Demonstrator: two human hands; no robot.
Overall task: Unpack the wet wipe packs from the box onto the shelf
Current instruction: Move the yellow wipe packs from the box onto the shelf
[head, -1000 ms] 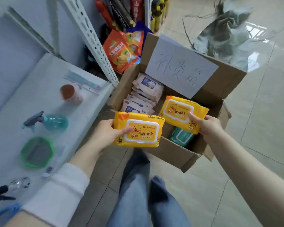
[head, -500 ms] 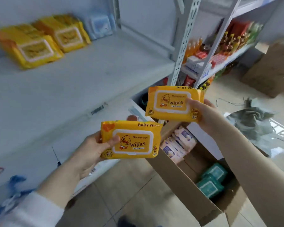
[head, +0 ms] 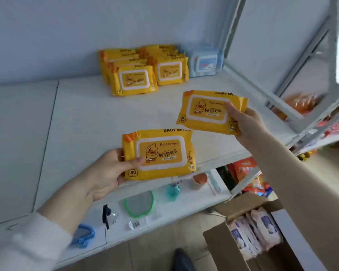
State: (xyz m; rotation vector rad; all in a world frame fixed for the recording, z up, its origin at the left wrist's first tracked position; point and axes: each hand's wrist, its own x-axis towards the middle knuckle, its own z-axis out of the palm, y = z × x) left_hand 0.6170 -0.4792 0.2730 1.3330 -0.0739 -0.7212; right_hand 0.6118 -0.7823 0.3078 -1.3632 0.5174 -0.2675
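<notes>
Shelf (head: 86,114) partly stocked with stacked packs (head: 134,80).
Our left hand (head: 106,171) grasps the near pack (head: 159,154), our right hand (head: 247,124) the far pack (head: 207,111); the box (head: 219,249) holds more.

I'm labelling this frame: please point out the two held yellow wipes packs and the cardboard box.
Lower yellow wipes pack (head: 160,153): head view, middle of its front label.
Upper yellow wipes pack (head: 205,111): head view, middle of its front label.
Cardboard box (head: 219,251): head view, its near outer wall.
</notes>
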